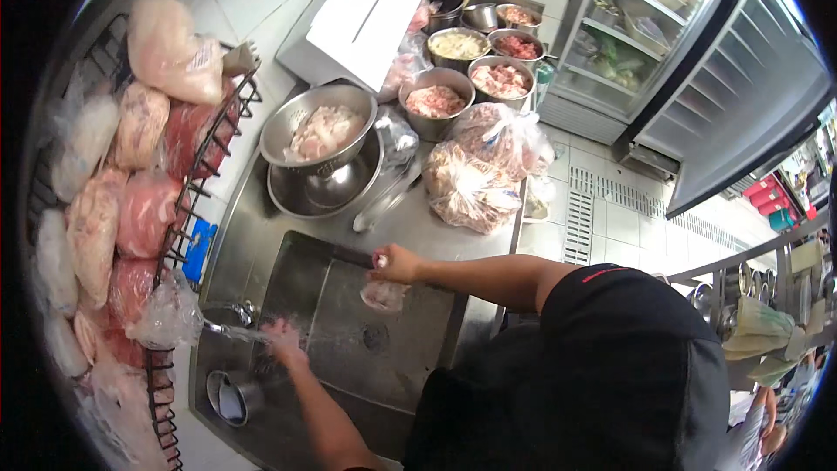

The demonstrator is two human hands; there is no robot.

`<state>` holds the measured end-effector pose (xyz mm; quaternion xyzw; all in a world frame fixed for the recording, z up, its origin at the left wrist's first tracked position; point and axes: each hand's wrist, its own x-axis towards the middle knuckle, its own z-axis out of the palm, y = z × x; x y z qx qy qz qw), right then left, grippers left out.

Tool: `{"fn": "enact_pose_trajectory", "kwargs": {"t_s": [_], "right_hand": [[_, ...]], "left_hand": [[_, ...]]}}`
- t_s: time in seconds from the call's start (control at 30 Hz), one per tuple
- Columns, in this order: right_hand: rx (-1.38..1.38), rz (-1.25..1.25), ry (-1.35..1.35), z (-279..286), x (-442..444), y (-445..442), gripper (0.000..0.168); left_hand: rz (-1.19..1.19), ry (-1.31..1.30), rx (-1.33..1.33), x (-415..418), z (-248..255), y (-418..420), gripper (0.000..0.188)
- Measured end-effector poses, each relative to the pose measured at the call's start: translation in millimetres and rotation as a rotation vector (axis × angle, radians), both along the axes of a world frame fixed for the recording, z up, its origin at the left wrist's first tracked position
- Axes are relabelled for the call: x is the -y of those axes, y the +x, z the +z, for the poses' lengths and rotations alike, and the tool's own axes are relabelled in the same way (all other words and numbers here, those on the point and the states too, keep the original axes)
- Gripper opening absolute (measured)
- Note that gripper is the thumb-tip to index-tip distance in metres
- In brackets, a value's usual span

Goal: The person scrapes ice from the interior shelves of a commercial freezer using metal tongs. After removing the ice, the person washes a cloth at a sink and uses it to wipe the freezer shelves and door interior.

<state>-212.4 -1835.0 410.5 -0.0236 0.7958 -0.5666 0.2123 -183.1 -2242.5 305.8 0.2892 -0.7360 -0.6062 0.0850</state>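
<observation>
Over the steel sink basin, my right hand grips the gathered neck of a small clear plastic bag. The bag hangs below my fist and seems to hold something pale pink, too indistinct to name. My left hand reaches under running water from the metal faucet. Water splashes over its fingers, which look spread and hold nothing visible. A round drain shows in the basin floor.
A steel colander of pale meat rests over a steel bowl beside the sink. Bagged meat and several meat-filled pots stand near. A wire rack holds wrapped meat at left. A small steel pot sits at the sink's edge.
</observation>
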Motion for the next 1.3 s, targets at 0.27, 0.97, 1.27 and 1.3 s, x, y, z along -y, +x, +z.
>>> {"fn": "enact_pose_trajectory", "kwargs": {"t_s": [0.27,0.97,1.27,1.3], "right_hand": [[-0.221,0.117,0.052,24.2,-86.5,53.7,0.033],[-0.56,-0.316,-0.016,110.6,-370.9,127.8,0.024],[-1.305,-0.04,0.253,150.9,-488.0,159.8,0.035],[-1.309,-0.059,0.251,158.3,-509.5,169.8,0.036]], "left_hand": [[0.423,1.227,-0.276,82.6,-1.3,-81.0,0.058],[-0.533,0.17,0.048,-440.2,166.4,82.6,0.046],[-0.792,1.395,0.556,-751.9,198.7,47.1,0.046],[-0.819,1.424,0.555,-773.0,197.6,46.4,0.045]]}}
